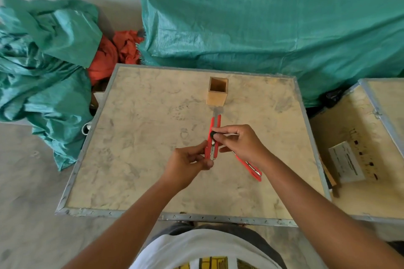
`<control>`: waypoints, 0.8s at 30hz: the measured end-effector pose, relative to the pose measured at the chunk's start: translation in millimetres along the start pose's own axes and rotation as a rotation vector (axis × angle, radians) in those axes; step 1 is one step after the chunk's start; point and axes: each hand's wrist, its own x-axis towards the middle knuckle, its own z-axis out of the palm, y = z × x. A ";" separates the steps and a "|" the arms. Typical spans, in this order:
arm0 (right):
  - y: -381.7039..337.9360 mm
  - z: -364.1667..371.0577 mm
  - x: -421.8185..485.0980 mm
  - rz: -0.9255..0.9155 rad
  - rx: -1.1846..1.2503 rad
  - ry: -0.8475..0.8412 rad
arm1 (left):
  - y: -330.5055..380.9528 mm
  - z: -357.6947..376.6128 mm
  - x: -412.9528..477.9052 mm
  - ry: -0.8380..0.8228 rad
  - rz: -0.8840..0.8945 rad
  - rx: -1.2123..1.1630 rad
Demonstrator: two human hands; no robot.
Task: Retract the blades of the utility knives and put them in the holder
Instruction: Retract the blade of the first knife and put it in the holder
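I hold a red utility knife (215,125) over the middle of the table, its grey blade sticking out toward the wooden holder (217,91). My left hand (190,162) grips the knife's rear end. My right hand (238,141) pinches the black slider on its body between thumb and forefinger. A second red utility knife (251,167) lies flat on the table under my right wrist, partly hidden by it. The holder is a square open-topped wooden box standing upright at the far middle of the table, with nothing seen inside.
The table (135,137) is a beige board with a metal rim. A second, similar table (354,137) at the right carries a white box (346,165). Green tarpaulin bundles (262,28) and red cloth (113,52) lie on the floor behind.
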 end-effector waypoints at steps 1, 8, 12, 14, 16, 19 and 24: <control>-3.1 1.2 -1.6 -0.017 -0.031 -0.015 | 4.3 -2.3 0.0 0.006 0.012 -0.028; -19.5 3.9 -8.1 -0.166 -0.234 -0.058 | 25.6 -14.5 1.0 -0.002 0.084 -0.085; -26.5 -2.1 -10.5 -0.195 -0.264 -0.058 | 33.1 -11.5 2.2 -0.010 0.109 -0.070; -30.2 -8.1 -12.7 -0.210 -0.276 -0.077 | 37.3 -8.1 2.3 -0.005 0.127 -0.067; -33.6 -14.0 -14.7 -0.216 -0.293 -0.074 | 43.2 -3.1 1.7 0.003 0.144 -0.071; -37.2 -19.9 -16.2 -0.219 -0.297 0.001 | 51.3 5.7 1.6 0.013 0.167 -0.061; -42.3 -33.5 -18.1 -0.222 -0.313 -0.003 | 59.4 18.4 4.5 0.023 0.188 -0.034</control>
